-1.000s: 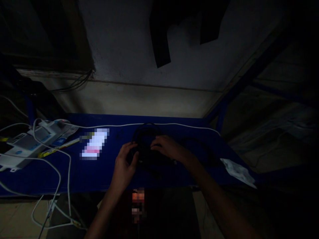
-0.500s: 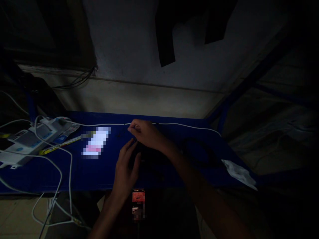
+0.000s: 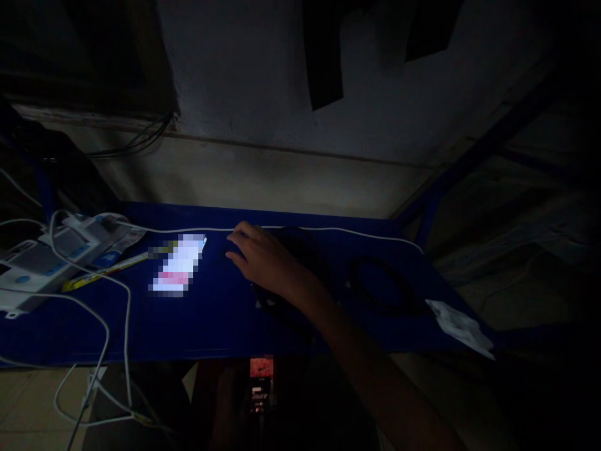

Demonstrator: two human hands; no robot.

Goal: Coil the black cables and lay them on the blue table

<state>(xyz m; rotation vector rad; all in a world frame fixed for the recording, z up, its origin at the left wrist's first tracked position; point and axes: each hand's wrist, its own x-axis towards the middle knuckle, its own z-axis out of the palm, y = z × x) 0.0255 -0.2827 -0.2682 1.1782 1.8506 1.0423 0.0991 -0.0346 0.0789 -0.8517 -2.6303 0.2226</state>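
Looking forward and down from the head camera, the single view shows a dim workspace lit mostly by a glowing patch on a blue table top [image 3: 211, 332]. The right hand [image 3: 265, 258] reaches across it palm down, fingers loosely curved and parted, with no visible grip on anything. Its fingertips [image 3: 233, 237] sit just short of a white cable [image 3: 338, 231] running along the far edge of the table. Under and behind the palm lies a dark cable bundle [image 3: 286, 294], too shadowed to show how it is wound or where its ends go. Just to the right, a black cable coil [image 3: 375, 287] lies flat in a rounded loop, apart from the hand and looking already gathered. The left hand is lost in the darkness below the table edge, so its state cannot be told. Farther left are a pixelated bright object [image 3: 178, 266], a yellow pen-like stick [image 3: 103, 274] and a white power strip [image 3: 32, 266] trailing white leads. A crumpled white packet [image 3: 457, 326] rests at the table's right corner, and a small lit screen [image 3: 260, 383] glows below the table edge.
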